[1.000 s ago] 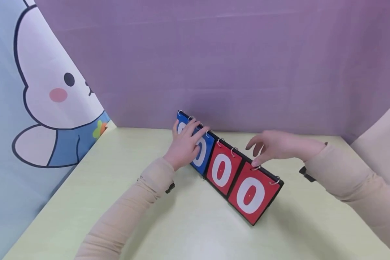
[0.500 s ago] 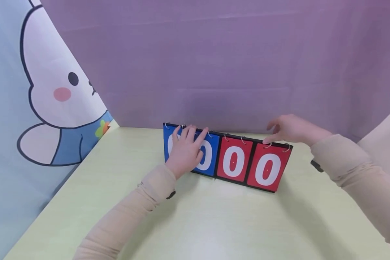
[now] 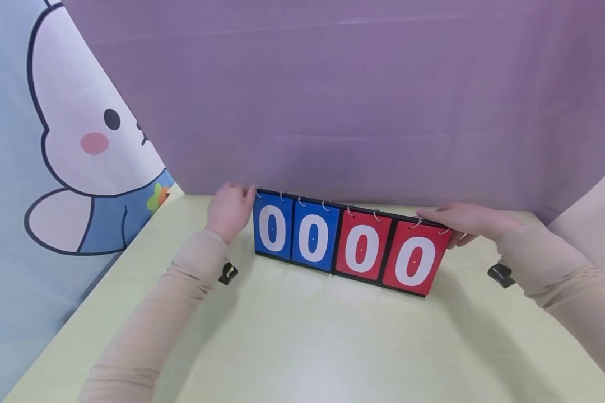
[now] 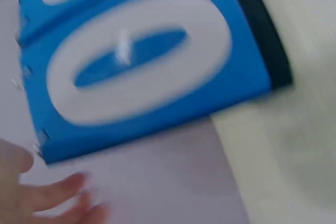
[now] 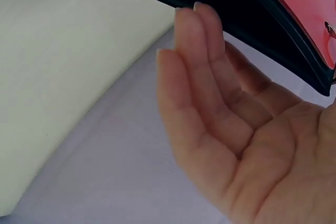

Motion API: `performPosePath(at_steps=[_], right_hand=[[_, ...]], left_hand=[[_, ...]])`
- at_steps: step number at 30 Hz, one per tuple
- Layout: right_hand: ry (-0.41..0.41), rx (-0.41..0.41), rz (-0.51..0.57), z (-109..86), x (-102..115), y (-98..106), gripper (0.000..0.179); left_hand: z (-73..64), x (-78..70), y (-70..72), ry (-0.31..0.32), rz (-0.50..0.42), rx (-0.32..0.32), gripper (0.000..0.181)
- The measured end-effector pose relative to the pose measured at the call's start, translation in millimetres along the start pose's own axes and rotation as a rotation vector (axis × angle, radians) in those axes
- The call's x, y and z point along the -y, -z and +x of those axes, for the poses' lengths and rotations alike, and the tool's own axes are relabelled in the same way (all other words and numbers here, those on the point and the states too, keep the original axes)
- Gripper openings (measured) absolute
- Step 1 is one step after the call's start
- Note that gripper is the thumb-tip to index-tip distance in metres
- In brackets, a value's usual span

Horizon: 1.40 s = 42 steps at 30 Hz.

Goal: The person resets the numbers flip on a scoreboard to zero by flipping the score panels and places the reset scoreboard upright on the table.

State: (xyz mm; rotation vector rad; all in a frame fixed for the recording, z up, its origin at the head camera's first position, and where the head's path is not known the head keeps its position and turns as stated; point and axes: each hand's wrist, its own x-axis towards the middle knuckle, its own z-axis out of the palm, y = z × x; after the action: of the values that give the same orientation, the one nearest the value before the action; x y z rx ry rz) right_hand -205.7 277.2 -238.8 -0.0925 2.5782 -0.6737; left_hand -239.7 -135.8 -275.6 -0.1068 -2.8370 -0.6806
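A flip scoreboard (image 3: 312, 238) stands tilted on the table, its two blue and two red ring-bound cards all reading 0. My left hand (image 3: 229, 211) is at its upper left corner. In the left wrist view the blurred fingers (image 4: 58, 195) are loosely bent just off the blue card's corner, with a gap around them. At the other end, my right hand (image 3: 466, 219) lies along the upper right corner. The right wrist view shows its fingers (image 5: 191, 77) nearly straight, tips at the black back (image 5: 231, 9) of the board. That hand's thumb is out of this view.
The pale table (image 3: 302, 336) meets a purple cloth backdrop (image 3: 333, 101) close behind the scoreboard. On the left hangs a light-blue cloth with a cartoon rabbit (image 3: 91, 112). A small black device (image 3: 501, 274) hangs under the right sleeve, another (image 3: 228, 273) under the left.
The scoreboard has swung from slanting to nearly square with the backdrop. My left hand has slid off the blue cards to the left end; my right hand has shifted right to the other end.
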Motion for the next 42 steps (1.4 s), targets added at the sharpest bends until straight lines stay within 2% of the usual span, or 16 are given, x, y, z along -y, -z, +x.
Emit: performPosePath(at_steps=[2,4,6,8,11,15,18,22,25,32,37,42], right_hand=[[0.006,-0.005,0.019,-0.2,-2.2,0.1,0.069],[0.018,-0.017,0.052,0.0,-4.3,-0.3,0.067],[0.029,-0.029,0.106,0.1,-6.5,-0.8,0.065],[0.034,-0.041,0.173,0.6,-8.2,-1.3,0.066],[0.038,-0.054,0.289,2.6,-10.6,-1.7,0.070],[0.037,-0.090,0.375,10.2,-11.3,-0.8,0.072],[-0.002,-0.120,0.428,19.3,-9.2,-0.9,0.071],[-0.045,-0.160,0.520,31.8,-6.7,-2.1,0.071],[-0.040,-0.200,0.576,40.2,-4.9,-1.9,0.068],[-0.063,-0.262,0.697,56.9,2.3,9.3,0.053],[-0.091,-0.249,0.770,64.3,2.8,16.3,0.032],[-0.080,-0.225,0.762,67.2,-4.7,20.0,0.035]], left_hand=[[4.1,5.7,0.6,0.067,-0.011,0.119,0.064],[7.0,8.7,-1.3,0.110,-0.090,0.216,0.072],[9.0,10.4,-4.4,0.134,-0.188,0.261,0.076],[9.6,11.9,-7.5,0.156,-0.271,0.273,0.078],[9.4,14.1,-10.4,0.192,-0.331,0.249,0.078],[12.1,14.3,-10.8,0.227,-0.339,0.195,0.068],[16.5,11.7,-7.0,0.259,-0.320,0.194,0.061],[21.3,3.1,-3.5,0.298,-0.261,0.233,0.065],[24.8,-4.7,-4.9,0.311,-0.210,0.241,0.066],[41.1,-17.6,-13.8,0.333,-0.254,0.148,0.066],[52.4,-23.4,-27.4,0.386,-0.293,0.095,0.066],[56.8,-28.4,-35.4,0.396,-0.295,0.083,0.065]])
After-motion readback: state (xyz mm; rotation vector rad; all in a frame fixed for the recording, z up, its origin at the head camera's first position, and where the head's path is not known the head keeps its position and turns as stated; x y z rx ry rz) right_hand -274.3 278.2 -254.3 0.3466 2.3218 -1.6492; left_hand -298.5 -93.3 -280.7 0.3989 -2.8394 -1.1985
